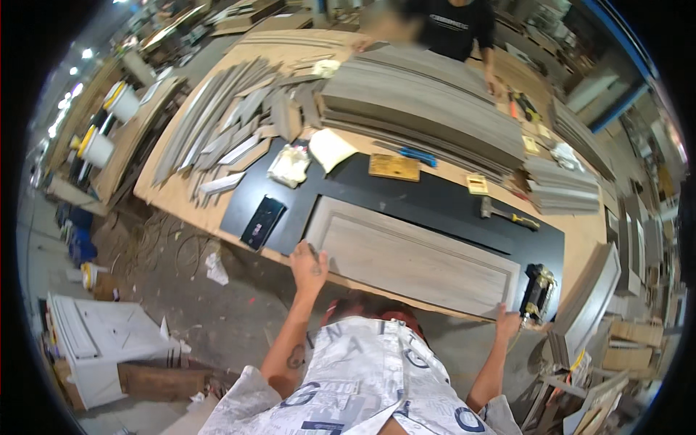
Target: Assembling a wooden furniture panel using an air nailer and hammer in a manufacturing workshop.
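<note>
In front of me a wood-grain cabinet door panel with a raised frame lies on a black board at the table's near edge. My left hand closes on the panel's near left corner; something small and dark shows by its fingers, too small to name. At the near right corner my right hand grips the panel's edge, its fingertips partly hidden. Close to the right hand stands a black and metal power tool. A dark phone lies beyond my left hand.
Behind the panel are a hammer, a yellow block and a white cloth. Grey wood strips crowd the table's left. Long stacked panels fill the far side, where a person in a black shirt stands.
</note>
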